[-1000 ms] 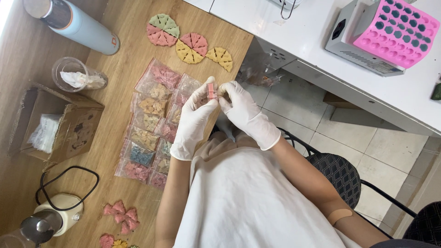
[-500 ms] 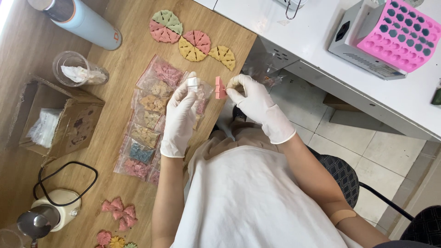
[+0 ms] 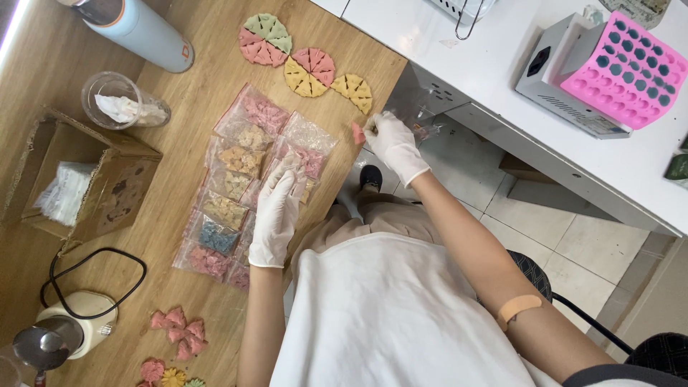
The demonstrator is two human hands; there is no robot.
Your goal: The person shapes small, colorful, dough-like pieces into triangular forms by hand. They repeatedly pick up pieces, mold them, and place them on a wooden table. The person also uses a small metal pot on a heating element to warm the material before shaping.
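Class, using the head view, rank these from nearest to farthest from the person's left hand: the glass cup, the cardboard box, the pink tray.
From the left hand:
1. Cardboard box, to its left on the wooden table.
2. Glass cup, upper left, beyond the box.
3. Pink tray, far right on the white bench.

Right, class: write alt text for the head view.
A gloved right hand holds a small pink wedge piece off the wooden table's edge, while the gloved left hand rests on clear plastic bags of coloured pieces.
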